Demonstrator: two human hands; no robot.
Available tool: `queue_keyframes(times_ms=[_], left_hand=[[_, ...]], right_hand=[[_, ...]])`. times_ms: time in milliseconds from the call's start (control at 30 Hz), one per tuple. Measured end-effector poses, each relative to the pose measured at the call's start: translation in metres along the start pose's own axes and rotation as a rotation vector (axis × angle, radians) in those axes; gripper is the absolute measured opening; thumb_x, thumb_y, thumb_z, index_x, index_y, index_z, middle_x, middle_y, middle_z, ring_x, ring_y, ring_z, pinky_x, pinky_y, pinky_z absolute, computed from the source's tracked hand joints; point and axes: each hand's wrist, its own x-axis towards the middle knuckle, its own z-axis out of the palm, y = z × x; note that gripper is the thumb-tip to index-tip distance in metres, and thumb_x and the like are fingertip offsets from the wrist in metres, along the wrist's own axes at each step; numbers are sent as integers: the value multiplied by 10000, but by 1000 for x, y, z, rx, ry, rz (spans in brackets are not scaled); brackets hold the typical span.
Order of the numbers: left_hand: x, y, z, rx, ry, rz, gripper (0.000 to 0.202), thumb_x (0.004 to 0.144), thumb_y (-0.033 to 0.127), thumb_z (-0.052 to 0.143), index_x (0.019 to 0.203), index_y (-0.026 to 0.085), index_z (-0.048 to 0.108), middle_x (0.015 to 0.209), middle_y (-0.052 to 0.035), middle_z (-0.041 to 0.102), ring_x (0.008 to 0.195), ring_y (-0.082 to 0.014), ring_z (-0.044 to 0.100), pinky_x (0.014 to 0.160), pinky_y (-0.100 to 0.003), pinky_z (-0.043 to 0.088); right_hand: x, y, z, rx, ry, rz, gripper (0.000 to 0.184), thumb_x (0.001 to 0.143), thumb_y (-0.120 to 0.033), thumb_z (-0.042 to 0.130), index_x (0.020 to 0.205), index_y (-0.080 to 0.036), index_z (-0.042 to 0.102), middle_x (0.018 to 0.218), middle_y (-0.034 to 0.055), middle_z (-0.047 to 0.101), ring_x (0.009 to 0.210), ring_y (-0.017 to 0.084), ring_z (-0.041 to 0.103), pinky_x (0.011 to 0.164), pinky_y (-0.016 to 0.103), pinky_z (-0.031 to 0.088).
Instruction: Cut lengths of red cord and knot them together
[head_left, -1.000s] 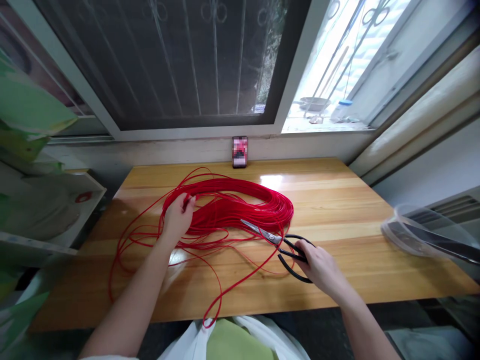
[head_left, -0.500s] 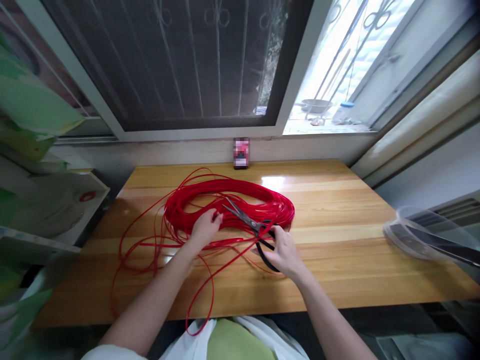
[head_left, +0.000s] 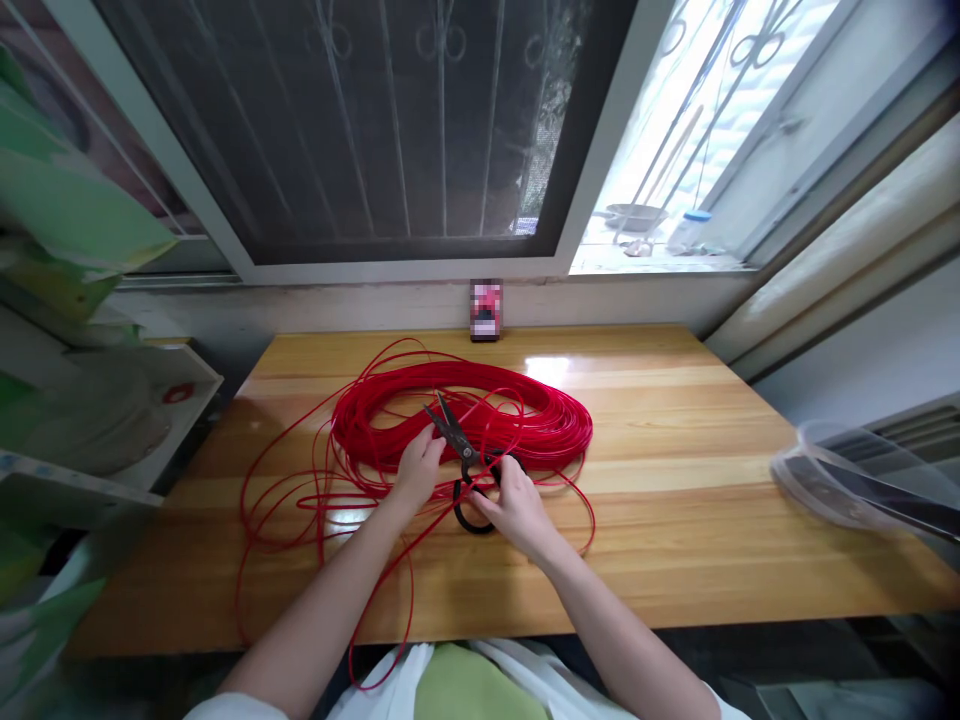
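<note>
A left hand and a right hand meet at the middle of a varnished wooden table. The right grip closes on the black handles of long-bladed scissors, tips pointing toward 11 o'clock. The left grip is pressed together on strands of red cord, just beside the blades. The loose coil lies around both hands, stray loops reaching toward 7 o'clock. At 3 o'clock sits a clear plastic tub with a long dark strip across it; its contents are unclear. At 12 o'clock, a blurred card stands upright.
</note>
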Motion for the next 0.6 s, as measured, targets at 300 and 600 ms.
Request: queue_keyframes(times_ms=[300,600], left_hand=[[-7,3,-3,87,16,65,325,810,426,441,891,156,603,798,-50,650,742,-176,571,698,-274,430],[-11,46,-16,5,38,194,294,813,430,455,876,170,578,724,-12,610,706,-148,555,662,-245,428]], right_hand=[[12,-29,-78,-23,-169,-140,266,801,-440,505,688,-217,596,681,18,636,630,172,584,569,275,414],[52,-73,-97,448,123,-271,366,800,-401,542,1120,-226,510,1083,59,578,840,150,561,716,282,484]])
